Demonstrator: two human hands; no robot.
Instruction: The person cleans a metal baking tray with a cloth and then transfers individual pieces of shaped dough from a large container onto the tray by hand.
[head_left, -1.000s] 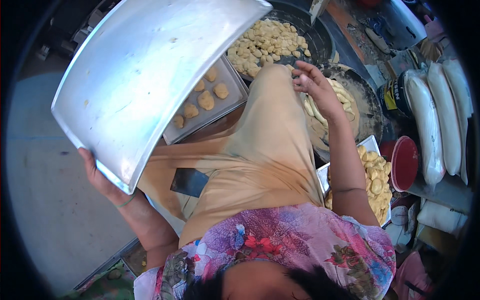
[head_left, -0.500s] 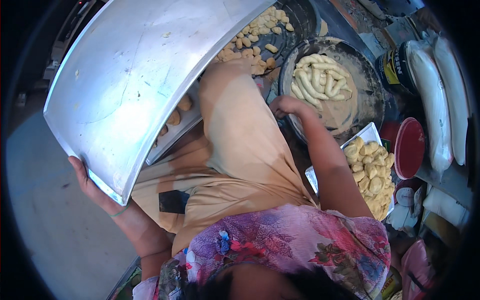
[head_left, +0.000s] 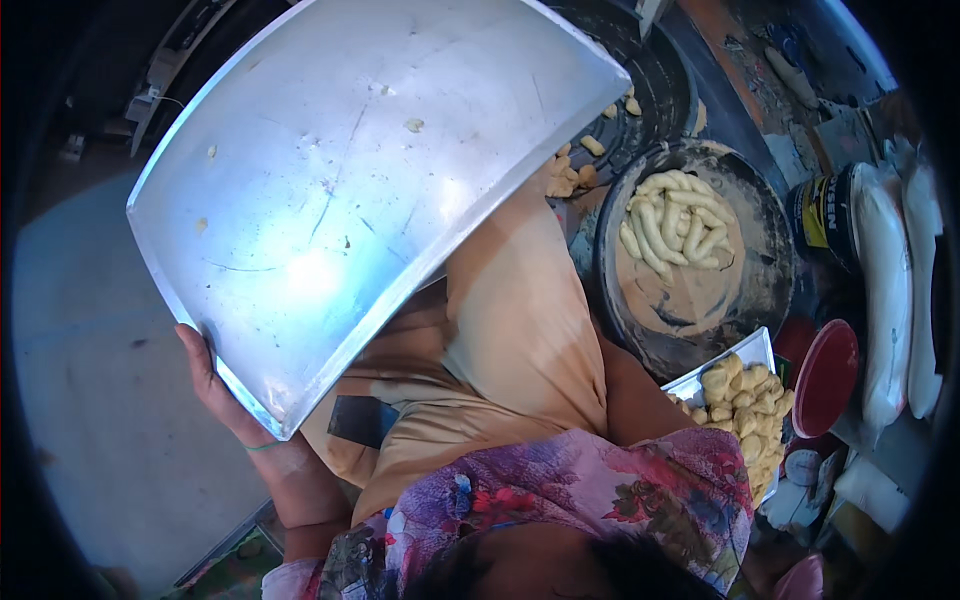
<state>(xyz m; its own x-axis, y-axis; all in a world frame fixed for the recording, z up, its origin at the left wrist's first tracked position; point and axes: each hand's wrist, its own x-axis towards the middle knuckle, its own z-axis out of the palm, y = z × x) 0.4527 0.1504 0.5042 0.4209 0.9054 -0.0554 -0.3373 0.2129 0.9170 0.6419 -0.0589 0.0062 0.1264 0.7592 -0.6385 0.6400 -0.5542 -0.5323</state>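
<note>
My left hand grips the near left edge of a large, shallow metal tray, fingers behind its rim. The tray is held tilted over my lap, its scratched bare surface showing small stuck flecks. My right forearm passes down beside my right thigh; its hand is hidden behind the leg. To the right of my knee, a round black basin dusted with flour holds a heap of long pale dough ropes. Next to that forearm, another metal tray is piled with yellowish dough lumps.
Behind the raised tray is a second black tub with small dough pieces. At the right stand a dark bucket, long white plastic bags and a red round lid or container. Bare floor lies left.
The metal tray has shifted right in view and now covers most of the far tub and the pieces beneath it. My right hand has dropped from the basin's edge to behind my thigh.
</note>
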